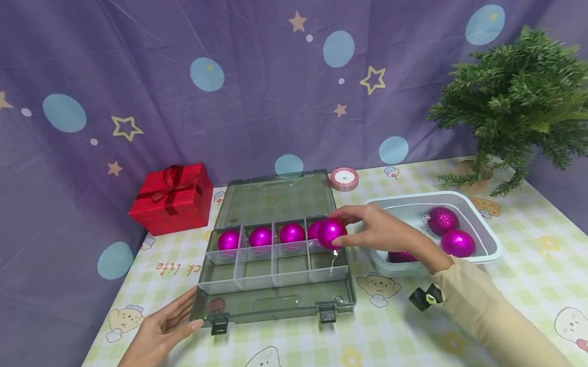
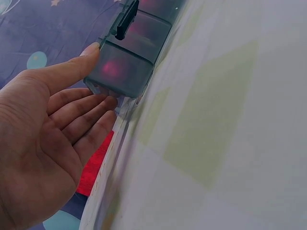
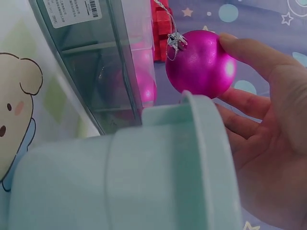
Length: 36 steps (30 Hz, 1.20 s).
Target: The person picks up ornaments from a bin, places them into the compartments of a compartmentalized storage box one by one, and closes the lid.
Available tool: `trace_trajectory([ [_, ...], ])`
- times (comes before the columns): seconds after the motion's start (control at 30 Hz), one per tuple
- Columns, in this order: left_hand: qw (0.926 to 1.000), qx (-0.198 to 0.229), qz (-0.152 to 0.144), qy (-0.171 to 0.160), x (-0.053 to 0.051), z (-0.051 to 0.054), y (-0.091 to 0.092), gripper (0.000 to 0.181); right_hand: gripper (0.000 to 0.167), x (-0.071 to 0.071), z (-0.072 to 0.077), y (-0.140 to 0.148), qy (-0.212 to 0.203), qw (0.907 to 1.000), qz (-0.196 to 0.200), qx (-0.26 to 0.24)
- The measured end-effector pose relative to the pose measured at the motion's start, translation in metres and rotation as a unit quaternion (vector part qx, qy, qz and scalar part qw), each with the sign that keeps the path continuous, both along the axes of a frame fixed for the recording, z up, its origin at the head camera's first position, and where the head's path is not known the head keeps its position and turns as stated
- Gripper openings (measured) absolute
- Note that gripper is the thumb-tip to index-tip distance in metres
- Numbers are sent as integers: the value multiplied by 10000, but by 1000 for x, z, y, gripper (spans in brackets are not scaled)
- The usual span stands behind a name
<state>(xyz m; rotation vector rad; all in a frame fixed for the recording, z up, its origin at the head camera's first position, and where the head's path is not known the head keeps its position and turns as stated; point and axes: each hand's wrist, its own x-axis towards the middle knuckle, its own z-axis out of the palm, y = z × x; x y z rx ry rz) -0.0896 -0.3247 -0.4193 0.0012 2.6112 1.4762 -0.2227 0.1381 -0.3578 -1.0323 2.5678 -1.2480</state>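
Above the divided organizer box's (image 1: pixel 280 312) right end, I have a glossy magenta bauble (image 1: pixel 332 234) pinched in my right hand (image 1: pixel 377 228), just before the rightmost back-row bauble (image 1: pixel 313 230).

Your right hand (image 3: pixel 276 129) pinches a magenta ball (image 3: pixel 201 64) beyond the pale tub (image 3: pixel 158 177); the pink glow (image 3: pixel 146 88) at the translucent case (image 3: pixel 115 33) may be another.

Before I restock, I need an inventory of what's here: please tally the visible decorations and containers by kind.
Round magenta ball ornaments: 8
Transparent grey-green plastic compartment case: 1
Pale blue plastic tray: 1
Red gift box with dark red bow: 1
Pink ribbon-like round roll: 1
Green needle-leaved tree: 1
Total: 13 visible
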Motion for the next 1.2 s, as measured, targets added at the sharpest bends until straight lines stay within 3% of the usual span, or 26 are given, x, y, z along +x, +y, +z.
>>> trace_trajectory([
  [0.57,9999,9,44,-141,-1,1,0,76,53,-1,-7,-3,-201,9995,215,-61],
  [0.83,9999,17,33,-112,0,3,1,75,51,2,-1,7,-203,9997,66,-102],
  [1.2,10000,13,30,-71,0,2,1,74,46,7,-3,41,57,9993,-360,-35],
])
